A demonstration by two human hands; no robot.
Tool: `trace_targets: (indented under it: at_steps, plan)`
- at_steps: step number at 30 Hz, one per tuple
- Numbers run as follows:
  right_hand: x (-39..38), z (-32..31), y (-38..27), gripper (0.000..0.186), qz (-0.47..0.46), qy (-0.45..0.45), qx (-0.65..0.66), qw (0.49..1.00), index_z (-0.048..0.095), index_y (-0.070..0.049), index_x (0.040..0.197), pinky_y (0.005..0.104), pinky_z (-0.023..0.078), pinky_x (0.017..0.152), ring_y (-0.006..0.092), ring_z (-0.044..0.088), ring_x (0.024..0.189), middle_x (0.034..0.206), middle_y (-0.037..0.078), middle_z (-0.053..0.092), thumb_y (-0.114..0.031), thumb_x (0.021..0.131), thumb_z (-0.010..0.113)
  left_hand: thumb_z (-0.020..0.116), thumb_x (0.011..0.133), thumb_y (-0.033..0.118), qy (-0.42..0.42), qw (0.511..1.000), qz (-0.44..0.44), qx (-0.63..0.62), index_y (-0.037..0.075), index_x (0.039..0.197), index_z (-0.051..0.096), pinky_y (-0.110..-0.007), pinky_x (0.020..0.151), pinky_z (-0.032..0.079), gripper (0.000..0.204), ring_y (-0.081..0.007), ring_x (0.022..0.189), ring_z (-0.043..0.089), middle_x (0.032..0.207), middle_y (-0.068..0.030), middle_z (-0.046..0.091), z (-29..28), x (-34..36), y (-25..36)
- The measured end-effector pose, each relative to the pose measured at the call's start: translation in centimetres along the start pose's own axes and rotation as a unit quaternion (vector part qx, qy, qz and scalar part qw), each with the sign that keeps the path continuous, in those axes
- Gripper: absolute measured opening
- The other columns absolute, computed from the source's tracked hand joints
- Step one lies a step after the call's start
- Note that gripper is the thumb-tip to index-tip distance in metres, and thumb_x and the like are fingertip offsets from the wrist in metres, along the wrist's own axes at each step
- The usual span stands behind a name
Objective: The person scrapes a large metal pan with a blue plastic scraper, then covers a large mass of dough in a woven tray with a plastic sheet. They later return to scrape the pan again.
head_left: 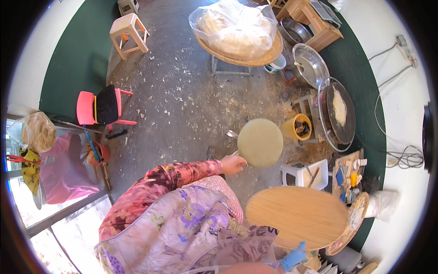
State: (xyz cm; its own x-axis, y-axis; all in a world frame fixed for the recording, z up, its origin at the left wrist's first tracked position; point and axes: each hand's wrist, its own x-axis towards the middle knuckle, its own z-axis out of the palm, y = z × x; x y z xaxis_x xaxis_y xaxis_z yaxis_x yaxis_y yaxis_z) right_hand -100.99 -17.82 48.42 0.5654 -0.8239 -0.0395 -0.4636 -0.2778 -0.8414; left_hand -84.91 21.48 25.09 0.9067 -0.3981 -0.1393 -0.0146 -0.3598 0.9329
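Observation:
My left hand (234, 164), bare below a red patterned sleeve, is closed at the lower left edge of a smooth, pale yellow-green round thing (260, 142). I cannot tell whether this is a disc or a full vessel, nor what exactly the fingers grip. A shiny metal piece (232, 134) juts out at its left. My right hand (293, 257), in a blue glove, grips the near edge of a large round tan board (296, 217), its surface streaked by blur. Part of that hand lies hidden under the board.
To the right are a griddle (349, 116) with pale food on it, a yellow bucket (302, 129), a white basin (318, 176) and a metal bowl (311, 66). Ahead, a woven tray (246, 59) holds bagged food. Chair (107, 107) and stool (129, 29) stand left.

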Motion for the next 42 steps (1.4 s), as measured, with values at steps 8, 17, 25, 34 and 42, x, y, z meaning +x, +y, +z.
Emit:
trace_targets:
  at_steps: [8,17,25,34,42]
  plan:
    - [0.3,20.2,-23.3,0.040,-0.213,0.058,-0.190,0.957,0.056,0.008,0.110,0.0353,0.048,0.076,0.0284,0.059,0.090,0.107,0.022,0.059,-0.026,0.091,0.054,0.063,0.079,0.014,0.079,0.993,-0.082,-0.016,0.000,0.108,0.059,-0.033,0.080,0.050,0.033,-0.0223,0.091,0.064,0.100,-0.0139,0.065,-19.6,9.8,-6.1]
    - [0.7,49.1,-47.6,0.029,-0.516,-0.108,-0.132,0.839,0.057,0.003,0.113,0.0339,0.047,0.078,0.0225,0.061,0.090,0.105,0.016,0.063,-0.013,0.089,0.055,0.064,0.079,0.011,0.265,0.939,-0.172,-0.136,0.000,0.113,0.057,-0.031,0.083,0.049,0.036,-0.0191,0.094,0.061,0.106,-0.0128,0.063,-39.8,9.2,-17.6]
    - [-5.8,75.6,-61.8,0.041,-0.724,-0.198,-0.025,0.660,0.054,-0.004,0.124,0.0293,0.046,0.087,0.0201,0.060,0.100,0.117,0.014,0.060,0.005,0.083,0.055,0.067,0.074,0.017,0.438,0.876,-0.187,0.076,0.002,0.125,0.047,-0.037,0.097,0.040,0.057,-0.0286,0.113,0.050,0.123,-0.0182,0.051,-65.0,16.7,-26.6]
    - [-8.9,94.1,-62.0,0.054,-0.769,-0.299,-0.076,0.560,0.056,-0.006,0.121,0.0353,0.047,0.089,0.0302,0.059,0.104,0.115,0.016,0.059,0.014,0.072,0.050,0.067,0.075,0.027,0.359,0.850,-0.205,0.326,0.016,0.134,0.040,-0.048,0.107,0.024,0.066,-0.0309,0.132,0.028,0.141,-0.0154,0.033,-80.8,31.0,-27.3]
    - [-5.8,99.6,-45.7,0.054,-0.728,-0.397,-0.151,0.538,0.057,-0.008,0.121,0.0391,0.044,0.094,0.0281,0.057,0.109,0.117,0.013,0.059,0.014,0.072,0.048,0.049,0.083,0.028,0.253,0.858,-0.044,0.445,0.011,0.128,0.049,-0.052,0.109,0.014,0.048,-0.0310,0.135,0.023,0.135,-0.0142,0.044,-76.0,38.0,-34.5]
